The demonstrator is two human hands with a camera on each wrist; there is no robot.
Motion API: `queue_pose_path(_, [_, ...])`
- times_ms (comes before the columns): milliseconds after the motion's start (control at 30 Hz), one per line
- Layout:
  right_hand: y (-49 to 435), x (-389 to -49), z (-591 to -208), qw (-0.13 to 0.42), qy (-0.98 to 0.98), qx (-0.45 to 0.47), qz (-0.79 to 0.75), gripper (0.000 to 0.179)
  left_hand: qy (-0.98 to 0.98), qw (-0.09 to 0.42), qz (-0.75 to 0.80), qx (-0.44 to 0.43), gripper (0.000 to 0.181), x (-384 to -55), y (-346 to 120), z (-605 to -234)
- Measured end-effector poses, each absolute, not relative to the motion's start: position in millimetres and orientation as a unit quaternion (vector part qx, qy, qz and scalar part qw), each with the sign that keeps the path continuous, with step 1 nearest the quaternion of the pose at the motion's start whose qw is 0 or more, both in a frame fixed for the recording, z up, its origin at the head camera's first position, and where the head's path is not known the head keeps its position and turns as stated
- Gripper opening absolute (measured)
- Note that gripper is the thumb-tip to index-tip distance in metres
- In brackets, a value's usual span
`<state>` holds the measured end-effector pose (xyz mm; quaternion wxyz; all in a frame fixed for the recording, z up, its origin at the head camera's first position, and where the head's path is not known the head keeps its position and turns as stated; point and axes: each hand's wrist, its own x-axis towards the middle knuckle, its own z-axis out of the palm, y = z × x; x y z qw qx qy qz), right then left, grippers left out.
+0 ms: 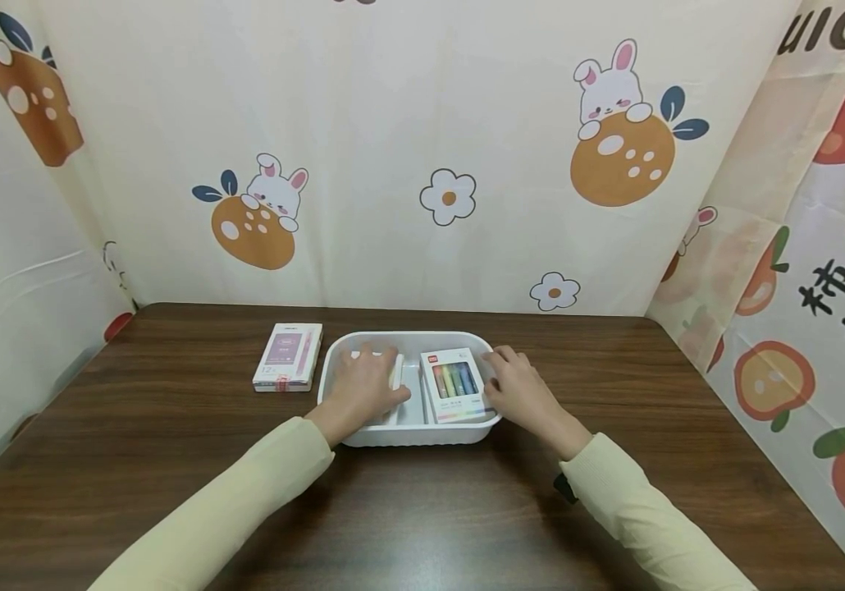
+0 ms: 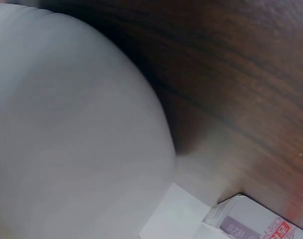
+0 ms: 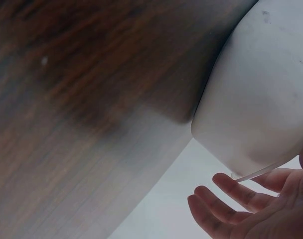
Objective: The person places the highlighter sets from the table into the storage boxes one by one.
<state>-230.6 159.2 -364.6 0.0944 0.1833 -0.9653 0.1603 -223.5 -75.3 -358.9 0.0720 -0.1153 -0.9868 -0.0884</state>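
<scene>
A white plastic basket (image 1: 415, 436) sits on the wooden table in the head view. Inside its left half, my left hand (image 1: 363, 384) reaches over a white box (image 1: 396, 373) and grips it, the palm covering most of the box. In the right half lies a white box of colored sticks (image 1: 454, 386), their colors visible through a window. My right hand (image 1: 522, 390) rests at the basket's right rim, near that box. Seen from the right wrist, its fingers (image 3: 211, 211) extend loosely past the rim, beside the basket's pale outer wall (image 3: 256, 99).
Left of the basket lies a white and purple box (image 1: 287, 357) with a red seal, also partly seen in the left wrist view. A printed curtain (image 1: 378, 107) stands behind the brown table (image 1: 422, 509), with further curtains at both sides.
</scene>
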Motion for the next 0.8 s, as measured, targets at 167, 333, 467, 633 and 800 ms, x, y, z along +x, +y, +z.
queue_pose_path(167, [158.8, -230.5, -364.5, 0.097, -0.965, 0.186, 0.16, 0.04, -0.986, 0.076, -0.089, -0.118, 0.053, -224.8, -76.1, -361.1])
queue_pose_path(333, [158.8, -231.1, -365.1, 0.098, -0.965, 0.185, 0.161, 0.04, -0.986, 0.076, -0.087, -0.118, 0.054, -226.0, -76.0, -362.9])
queue_pose_path(467, [158.9, -231.6, -365.5, 0.095, -0.965, 0.182, 0.161, 0.04, -0.987, 0.063, -0.097, -0.109, 0.054, -226.3, -75.6, -363.4])
queue_pose_path(633, [159.0, -231.4, -365.5, 0.094, -0.966, 0.181, 0.161, 0.039, -0.988, 0.052, -0.106, -0.101, 0.055, -226.6, -75.8, -364.4])
queue_pose_path(800, [158.8, -230.8, -365.4, 0.095, -0.965, 0.181, 0.164, 0.039, -0.988, 0.045, -0.106, -0.1, 0.056, -227.0, -76.4, -365.5])
